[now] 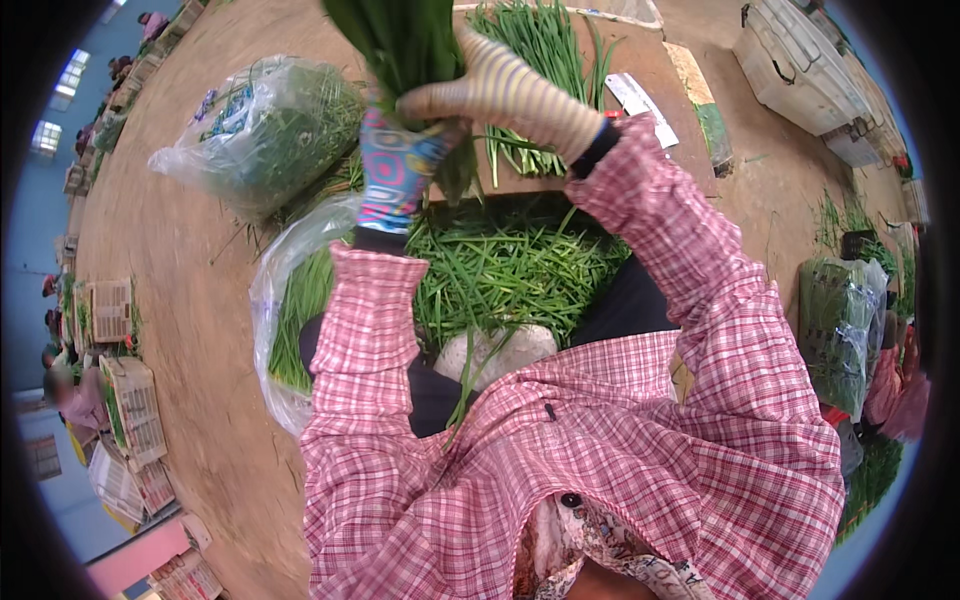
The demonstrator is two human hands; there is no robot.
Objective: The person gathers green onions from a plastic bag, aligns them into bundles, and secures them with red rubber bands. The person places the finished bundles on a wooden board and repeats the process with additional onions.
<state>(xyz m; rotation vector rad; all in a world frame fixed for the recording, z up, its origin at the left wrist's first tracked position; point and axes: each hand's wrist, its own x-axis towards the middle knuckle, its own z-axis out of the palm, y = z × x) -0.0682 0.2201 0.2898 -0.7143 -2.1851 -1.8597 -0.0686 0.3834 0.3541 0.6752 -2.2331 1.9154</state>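
Observation:
Above the board's left side, a bunch of long flat green leaves, probably garlic chives (401, 49), is raised between my gloved hands. My left hand (401, 161), in a colourful patterned glove, closes around its lower end. My right hand (487, 86), in a striped knit glove, grips the bunch from the right, its thumb across the leaves. More cut greens (536, 45) lie on the brown board (637, 49) behind my right hand. A wide metal blade (643, 107) rests near the board's right side. Loose leaves (517, 277) are heaped between my knees.
A clear plastic bag of greens (281, 127) sits on the floor at upper left. Another open bag (300, 322) with leaves is beside my left knee. White plastic crates (802, 71) stand at upper right, and bagged greens (840, 330) at right. Other people work along both sides.

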